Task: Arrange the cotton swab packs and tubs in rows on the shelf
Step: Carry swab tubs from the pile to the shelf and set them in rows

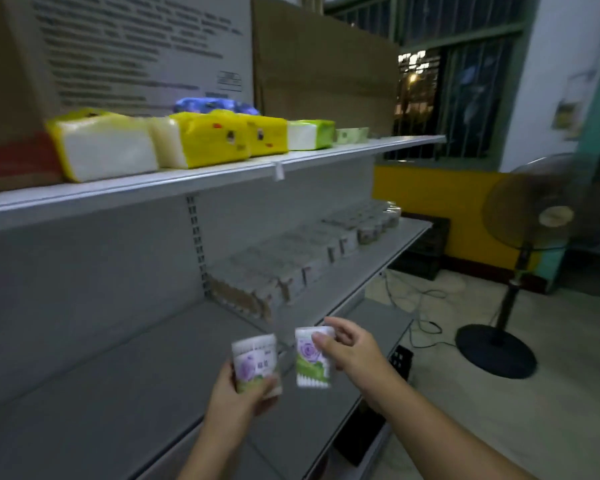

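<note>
Head view, motion-blurred. The left hand (238,396) grips a cotton swab tub (254,362) from below, fingers curled round its lower half; the tub is roughly upright, with its purple flower label facing the camera. The right hand (355,353) pinches a second tub (310,356) near its top, thumb in front and fingers behind, and this tub is slightly tilted. Both tubs are in the air, just beside each other and not touching, over the front of the grey middle shelf (101,382). Further along the same shelf are rows of cotton swab packs (267,275), then a row of tubs (371,232). The upper shelf (187,181) holds yellow tissue packs (201,142) and a green tissue pack (310,133). A standing fan (530,233) is on the floor at right.
</note>
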